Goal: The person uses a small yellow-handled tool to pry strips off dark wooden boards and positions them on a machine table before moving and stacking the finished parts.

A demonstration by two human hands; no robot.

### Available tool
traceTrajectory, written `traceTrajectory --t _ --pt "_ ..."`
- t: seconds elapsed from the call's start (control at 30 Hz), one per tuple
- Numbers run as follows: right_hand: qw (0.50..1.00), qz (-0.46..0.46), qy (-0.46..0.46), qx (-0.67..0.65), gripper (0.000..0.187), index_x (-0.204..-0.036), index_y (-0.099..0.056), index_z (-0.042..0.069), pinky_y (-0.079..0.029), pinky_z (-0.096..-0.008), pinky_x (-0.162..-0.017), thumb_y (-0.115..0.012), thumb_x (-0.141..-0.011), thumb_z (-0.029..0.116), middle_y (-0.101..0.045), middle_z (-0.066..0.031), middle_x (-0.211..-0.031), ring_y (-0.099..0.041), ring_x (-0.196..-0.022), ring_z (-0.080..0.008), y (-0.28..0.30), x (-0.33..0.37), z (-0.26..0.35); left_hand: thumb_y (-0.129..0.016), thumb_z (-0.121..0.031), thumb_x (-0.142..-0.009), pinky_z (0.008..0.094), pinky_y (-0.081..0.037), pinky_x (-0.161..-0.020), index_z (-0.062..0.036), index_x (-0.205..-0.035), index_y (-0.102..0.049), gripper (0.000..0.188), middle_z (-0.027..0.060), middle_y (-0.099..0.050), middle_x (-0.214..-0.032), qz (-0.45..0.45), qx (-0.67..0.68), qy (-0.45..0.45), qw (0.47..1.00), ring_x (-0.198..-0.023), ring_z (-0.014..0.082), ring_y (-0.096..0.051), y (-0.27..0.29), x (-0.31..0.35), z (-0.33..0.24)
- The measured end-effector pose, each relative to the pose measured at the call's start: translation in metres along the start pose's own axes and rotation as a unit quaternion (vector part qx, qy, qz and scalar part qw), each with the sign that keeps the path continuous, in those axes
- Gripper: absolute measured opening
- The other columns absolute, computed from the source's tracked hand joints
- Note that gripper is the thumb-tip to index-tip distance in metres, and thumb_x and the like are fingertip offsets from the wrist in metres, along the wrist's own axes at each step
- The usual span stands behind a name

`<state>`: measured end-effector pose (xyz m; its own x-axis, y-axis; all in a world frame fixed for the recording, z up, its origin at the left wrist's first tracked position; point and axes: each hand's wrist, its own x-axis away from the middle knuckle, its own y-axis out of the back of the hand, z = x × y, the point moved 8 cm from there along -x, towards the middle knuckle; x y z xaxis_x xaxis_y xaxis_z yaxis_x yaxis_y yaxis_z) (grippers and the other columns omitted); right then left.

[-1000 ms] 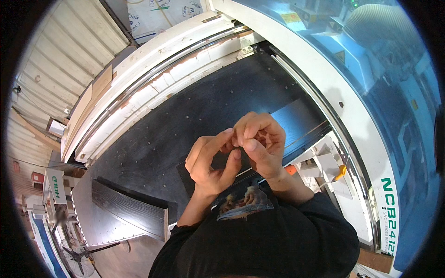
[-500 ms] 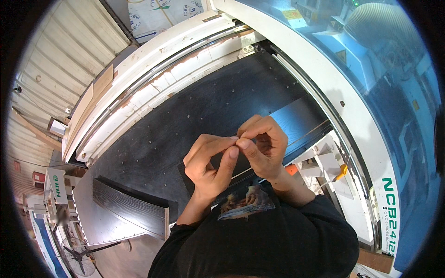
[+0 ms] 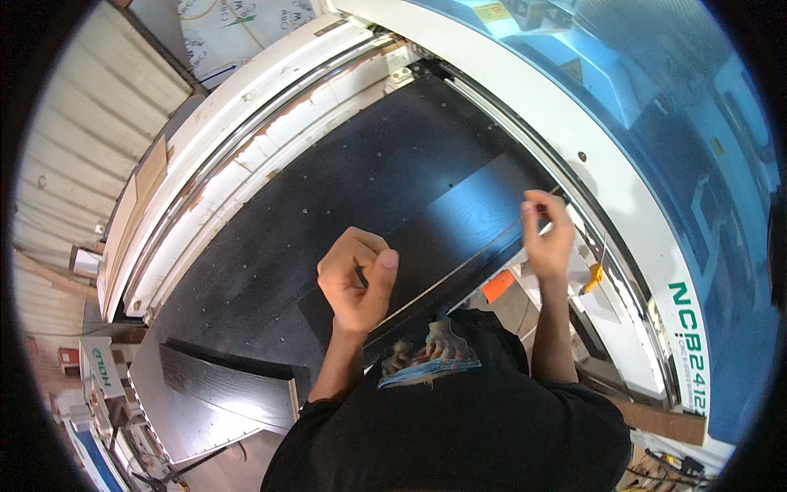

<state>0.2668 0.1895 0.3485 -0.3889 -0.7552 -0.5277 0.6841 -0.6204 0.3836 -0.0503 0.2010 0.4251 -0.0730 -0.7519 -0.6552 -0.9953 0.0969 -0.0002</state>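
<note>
Woodgrain board (image 3: 477, 207) below; your left hand (image 3: 343, 285) curls loosely, right hand (image 3: 551, 243) nearly pinches, contents unclear; steady both wrists.

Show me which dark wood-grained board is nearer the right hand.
The long, blue-sheened board, just left of the right hand in view; the other board lies at lower left, past the left hand.

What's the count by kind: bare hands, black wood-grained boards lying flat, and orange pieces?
Bare left hand and bare right hand: 2
Long black wood-grained board beneath the hands, and black wood-grained board at the lower left: 2
Small orange piece: 1
Total: 5
</note>
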Motion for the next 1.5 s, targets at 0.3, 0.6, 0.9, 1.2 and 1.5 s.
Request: traceTrajectory --t 0.3,0.6,0.9,1.2,1.5 --pt "0.845 -0.193 -0.163 0.472 0.043 -0.124 -0.063 0.004 -0.049 -0.0513 -0.095 -0.073 -0.088 0.025 -0.066 -0.0211 -0.117 -0.061 -0.109 -0.0443 0.149 0.087 -0.201 -0.058 -0.030 -0.091 0.0341 -0.054 -0.069 -0.0053 -0.089 -0.060 0.025 0.0087 -0.057 -0.079 0.015 0.343 0.159 0.926 -0.072 0.0224 -0.063 -0.017 -0.012 0.040" --pt "0.862 -0.086 -0.280 0.414 0.044 -0.118 -0.071 0.004 -0.056 -0.0464 -0.075 -0.073 -0.089 0.037 -0.074 -0.0198 -0.090 -0.073 -0.084 -0.0385 0.169 0.140 -0.289 -0.060 -0.016 -0.096 0.0327 -0.052 -0.068 -0.0024 -0.094 -0.065 0.014 0.0085 -0.058 -0.083 0.019 0.301 0.054 0.952 -0.074 0.0192 -0.061 -0.002 -0.019 0.027" --pt "0.907 -0.006 -0.321 0.272 0.055 -0.113 -0.072 -0.001 -0.054 -0.0385 -0.075 -0.075 -0.090 0.050 -0.073 -0.0175 -0.090 -0.071 -0.082 -0.0276 0.179 0.142 -0.321 -0.057 -0.025 -0.101 0.0341 -0.050 -0.066 -0.0094 -0.102 -0.064 0.017 0.0043 -0.056 -0.084 0.035 0.461 0.080 0.883 -0.078 0.0200 -0.060 0.002 -0.016 0.016" --pt "0.951 -0.010 -0.256 -0.174 0.031 -0.105 -0.069 0.001 -0.051 -0.0292 -0.072 -0.069 -0.099 0.032 -0.068 -0.0043 -0.089 -0.061 -0.080 -0.0108 0.120 0.131 -0.236 -0.051 -0.032 -0.099 0.0339 -0.050 -0.065 -0.0134 -0.103 -0.063 0.022 0.0021 -0.064 -0.081 0.045 0.693 0.152 0.704 -0.078 0.0186 -0.062 0.004 -0.020 0.016" --pt "0.884 0.173 -0.405 -0.155 0.013 -0.102 -0.068 0.006 -0.053 -0.0288 -0.066 -0.071 -0.097 0.018 -0.066 -0.0019 -0.081 -0.061 -0.069 -0.0120 0.063 0.286 -0.299 -0.054 -0.031 -0.099 0.0330 -0.053 -0.062 -0.0125 -0.103 -0.064 0.022 0.0022 -0.067 -0.081 0.026 0.697 0.149 0.701 -0.076 0.0181 -0.065 0.008 -0.024 0.013"
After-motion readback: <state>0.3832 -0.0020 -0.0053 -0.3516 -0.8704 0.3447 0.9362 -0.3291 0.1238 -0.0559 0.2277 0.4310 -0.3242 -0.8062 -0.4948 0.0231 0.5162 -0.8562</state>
